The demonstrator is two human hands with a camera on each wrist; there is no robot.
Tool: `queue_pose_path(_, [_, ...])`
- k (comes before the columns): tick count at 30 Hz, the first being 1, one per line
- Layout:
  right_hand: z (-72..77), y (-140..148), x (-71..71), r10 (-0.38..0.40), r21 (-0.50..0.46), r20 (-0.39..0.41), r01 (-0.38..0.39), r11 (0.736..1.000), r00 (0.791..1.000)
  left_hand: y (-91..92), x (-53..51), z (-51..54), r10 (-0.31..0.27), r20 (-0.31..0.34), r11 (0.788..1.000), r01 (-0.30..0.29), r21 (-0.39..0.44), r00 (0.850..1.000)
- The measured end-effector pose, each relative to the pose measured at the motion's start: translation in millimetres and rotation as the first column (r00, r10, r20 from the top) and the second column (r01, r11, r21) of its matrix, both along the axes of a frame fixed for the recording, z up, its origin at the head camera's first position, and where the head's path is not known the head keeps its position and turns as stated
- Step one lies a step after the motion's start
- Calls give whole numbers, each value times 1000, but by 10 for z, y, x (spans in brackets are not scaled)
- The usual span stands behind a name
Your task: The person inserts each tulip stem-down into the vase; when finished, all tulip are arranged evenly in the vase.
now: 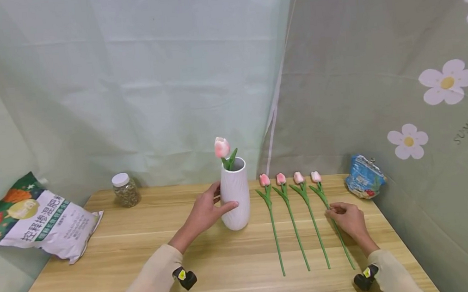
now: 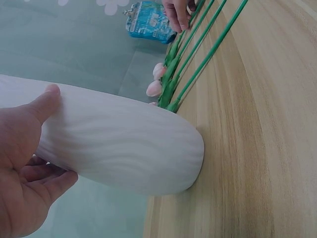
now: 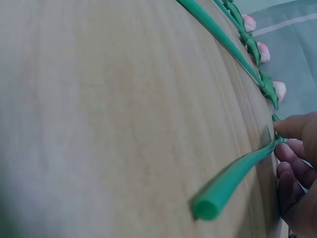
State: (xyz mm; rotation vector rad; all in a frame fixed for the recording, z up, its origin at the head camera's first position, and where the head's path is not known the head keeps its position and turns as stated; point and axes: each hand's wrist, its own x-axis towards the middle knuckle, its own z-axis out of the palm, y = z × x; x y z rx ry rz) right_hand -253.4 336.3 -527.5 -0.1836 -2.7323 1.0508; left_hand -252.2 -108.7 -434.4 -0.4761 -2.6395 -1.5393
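A white ribbed vase [image 1: 235, 201] stands upright on the table, with one pink tulip [image 1: 222, 147] in its mouth. My left hand [image 1: 208, 212] grips the vase from its left side; the left wrist view shows thumb and fingers on opposite sides of the vase wall [image 2: 124, 141]. To the right, several pink tulips with green stems lie side by side. On the rightmost tulip [image 1: 315, 177], my right hand [image 1: 349, 221] pinches the stem below the leaves. In the right wrist view that stem's hollow end [image 3: 207, 208] rests near the table surface, and the fingers [image 3: 294, 126] meet around its far part.
A fertilizer bag [image 1: 52, 222] leans at the table's left edge. Behind it to the right stands a white-lidded jar [image 1: 125, 190] of dried bits. A crumpled blue packet [image 1: 364, 177] sits at the back right corner. Fabric walls [image 1: 162, 87] enclose the back and sides.
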Motion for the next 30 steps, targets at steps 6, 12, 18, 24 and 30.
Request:
queue_pose_path(6, [6,-3,-26,-10,26,11,9,1000,1000,-6,-2,14,-10,4,1000,10,5,1000])
queue_pose_path(12, [31,-8,-52,-3,48,41,1,999,999,-6,-3,17,-11,12,1000,11,10,1000])
queue_pose_path(18, [66,-10,-62,2,61,63,-6,998,998,-2,4,15,-4,12,1000,4,11,1000])
queue_pose_path(24, [79,-6,-49,-23,47,71,20,999,997,-2,10,4,-7,16,1000,7,11,1000])
queue_pose_path(30, [89,-2,-42,-50,36,56,48,998,997,-5,8,7,-1,20,1000,0,12,1000])
